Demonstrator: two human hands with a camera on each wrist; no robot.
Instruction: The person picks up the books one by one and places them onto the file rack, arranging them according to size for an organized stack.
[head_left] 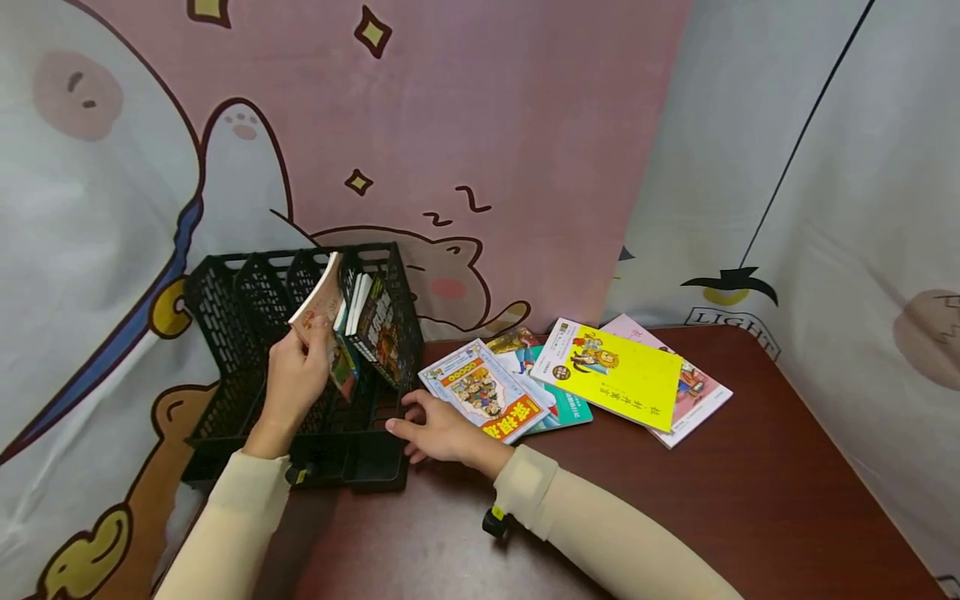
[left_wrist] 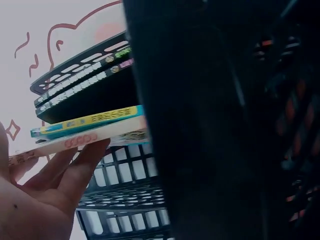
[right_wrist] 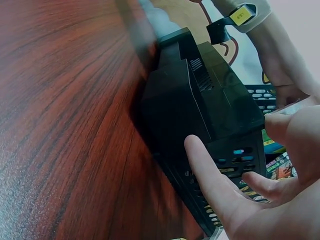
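My left hand (head_left: 296, 371) holds a thin cream-covered book (head_left: 321, 292) between thumb and fingers, upright in a black file rack (head_left: 377, 462). In the left wrist view, the fingers lie against the cream book (left_wrist: 82, 141), next to a book with a yellow and teal spine (left_wrist: 95, 120). Two dark-spined books (left_wrist: 82, 82) stand in the neighbouring slot. My right hand (head_left: 442, 429) is at the rack's front right corner. The right wrist view shows its index finger extended along the outer side of the rack (right_wrist: 167, 110), the thumb near the upper edge.
Right of the rack, loose books overlap on the brown table (head_left: 757, 492): a comic-style book with a white and yellow cover (head_left: 487, 392), a teal book (head_left: 566, 410), a yellow book (head_left: 637, 375) and a pink one (head_left: 705, 400). A printed curtain (head_left: 525, 125) hangs behind the rack.
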